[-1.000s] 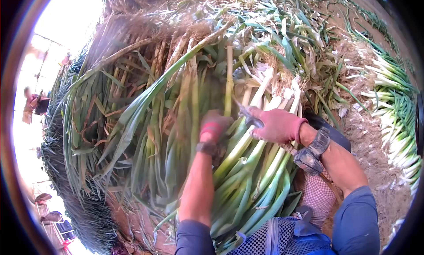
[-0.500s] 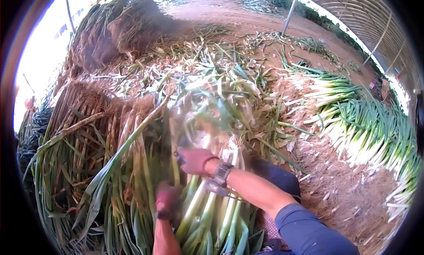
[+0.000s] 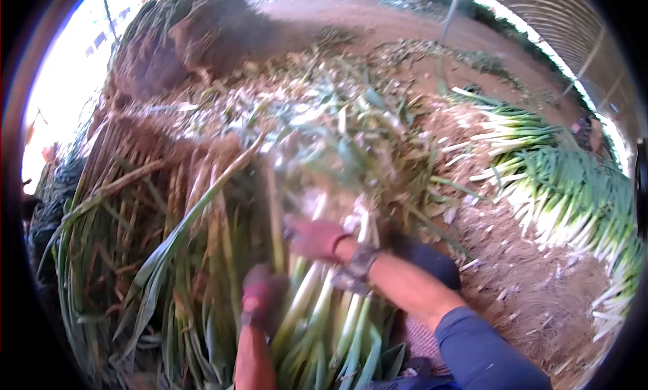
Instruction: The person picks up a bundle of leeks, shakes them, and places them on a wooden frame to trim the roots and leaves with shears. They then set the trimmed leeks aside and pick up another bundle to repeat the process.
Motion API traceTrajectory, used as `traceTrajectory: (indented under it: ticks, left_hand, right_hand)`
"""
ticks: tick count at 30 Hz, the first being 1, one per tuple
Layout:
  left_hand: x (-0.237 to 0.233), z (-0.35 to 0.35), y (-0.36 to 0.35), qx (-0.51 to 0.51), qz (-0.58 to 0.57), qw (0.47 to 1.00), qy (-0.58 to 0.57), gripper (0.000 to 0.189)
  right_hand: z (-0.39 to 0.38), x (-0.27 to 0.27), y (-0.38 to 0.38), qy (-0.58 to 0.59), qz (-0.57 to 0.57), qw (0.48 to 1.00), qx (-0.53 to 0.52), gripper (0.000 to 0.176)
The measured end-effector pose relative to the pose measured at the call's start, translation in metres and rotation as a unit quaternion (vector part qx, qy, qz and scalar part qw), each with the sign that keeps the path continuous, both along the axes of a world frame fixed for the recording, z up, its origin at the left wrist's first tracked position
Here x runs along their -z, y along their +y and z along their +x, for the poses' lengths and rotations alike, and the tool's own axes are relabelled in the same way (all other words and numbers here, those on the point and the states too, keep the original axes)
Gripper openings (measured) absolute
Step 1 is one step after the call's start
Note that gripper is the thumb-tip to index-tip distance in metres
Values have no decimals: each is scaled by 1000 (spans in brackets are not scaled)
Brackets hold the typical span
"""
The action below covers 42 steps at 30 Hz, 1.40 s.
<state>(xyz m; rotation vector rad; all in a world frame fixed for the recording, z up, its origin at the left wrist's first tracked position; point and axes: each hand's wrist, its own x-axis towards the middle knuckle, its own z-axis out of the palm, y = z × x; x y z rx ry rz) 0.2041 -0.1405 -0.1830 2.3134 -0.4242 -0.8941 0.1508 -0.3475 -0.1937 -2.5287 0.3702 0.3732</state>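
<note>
My right hand (image 3: 317,240), in a reddish glove with a watch on its wrist, is above the white ends of several cleaned green onions (image 3: 304,299) lying at my lap. Its fingers are curled; what they hold, if anything, is hidden. Lower and to the left, my left hand (image 3: 262,289), gloved too, is smeared by motion. A single green onion stalk (image 3: 275,218) stands upright just left of my right hand. Beside my left arm lies a thick stack of uncleaned green onions (image 3: 196,235), roots upward, with one long bent stalk (image 3: 196,218) across it.
Loose peeled leaves (image 3: 337,130) cover the ground ahead. A row of cleaned green onions (image 3: 550,194) curves along the right, beside soil strewn with root trimmings (image 3: 533,289). Rooty bundles (image 3: 148,59) are heaped at the back left. A metal pole (image 3: 451,15) stands behind.
My right hand has shifted slightly right. My left hand has moved up a little. The view has shifted slightly.
</note>
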Motion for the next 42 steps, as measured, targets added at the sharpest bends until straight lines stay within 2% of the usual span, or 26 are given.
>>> traceTrajectory:
  ticks: [2, 3, 4, 5, 7, 8, 9, 15, 17, 19, 21, 23, 24, 25, 26, 27, 28, 29, 31, 33, 35, 36, 37, 38, 41, 42]
  left_hand:
    - [22, 1, 7, -18, -47, 999, 5, 16]
    - [38, 8, 12, 0, -20, 1000, -5, 22]
    - [57, 19, 10, 64, 62, 994, -65, 31]
    - [46, 16, 8, 37, 42, 997, -48, 39]
    - [35, 11, 7, 34, 26, 996, -73, 39]
    - [35, 13, 6, 32, 33, 996, -74, 39]
    - [36, 14, 5, 43, 50, 996, -67, 40]
    - [45, 18, 7, 45, 52, 996, -48, 42]
    - [45, 21, 6, 54, 67, 996, -3, 49]
    - [40, 20, 4, 49, 69, 996, -3, 47]
    - [34, 17, 4, 43, 71, 997, 0, 46]
    - [30, 13, 2, 26, 31, 999, 3, 35]
    - [30, 11, 3, -1, -4, 998, 67, 34]
    - [36, 13, 5, 1, -2, 998, 69, 34]
    - [44, 17, 6, 5, -4, 996, 84, 34]
    - [49, 19, 6, 10, -7, 995, 98, 34]
    - [40, 16, 4, 14, -22, 995, 100, 35]
    - [35, 13, 3, 17, -19, 994, 102, 35]
    - [27, 8, -1, -20, -94, 988, 122, 36]
    - [25, 15, -5, 26, -43, 995, 90, 38]
    - [38, 21, -4, 61, -3, 997, 54, 58]
    - [26, 15, -7, 58, -2, 996, 65, 57]
    - [43, 15, -1, 60, 0, 996, 64, 57]
    - [70, 18, 7, 50, -23, 995, 87, 56]
    - [70, 12, 10, 45, -36, 991, 119, 54]
    - [63, 7, 10, 8, -76, 981, 179, 53]
  right_hand:
    - [0, -23, -2, 32, 15, 999, 12, 75]
    - [1, -28, -4, 50, 33, 998, 27, 77]
    - [1, -29, -5, 51, 29, 998, 25, 77]
    - [3, -30, -7, 48, 21, 998, 27, 77]
    - [7, -38, -6, 88, 18, 995, 44, 77]
    - [11, -10, -13, 45, -23, 998, 25, 80]
    - [13, -7, -14, 31, -32, 999, 23, 81]
    - [17, 5, -15, 10, -20, 999, 34, 82]
    - [10, -3, -16, 20, -8, 998, 53, 82]
    - [-5, -18, -17, 21, 10, 999, 40, 80]
    - [-24, -43, -14, 92, 45, 993, 50, 81]
    - [-53, -23, -23, 32, 89, 995, 30, 80]
    - [-67, -29, -22, 77, 102, 991, 26, 81]
    - [-81, -36, -19, 121, 115, 986, 23, 81]
    - [-100, -27, -19, 122, 117, 985, 24, 81]
    - [-122, -14, -19, 35, 98, 995, 3, 82]
    - [-133, -14, -16, -52, 78, 995, -18, 83]
    - [-144, -17, -15, -50, 81, 995, -15, 83]
    - [-160, -48, -13, 46, 121, 992, 11, 84]
    - [-176, -49, -8, 56, 148, 987, 6, 85]
    - [-186, -50, -5, 48, 115, 992, 35, 85]
    - [-184, -53, -6, 71, 112, 988, 77, 85]
    - [-186, -56, -6, 69, 113, 988, 79, 85]
    - [-188, -61, -6, 75, 118, 987, 78, 85]
    - [-199, -43, -5, 27, 145, 987, 70, 86]
    - [-198, -44, -5, 34, 136, 987, 76, 86]
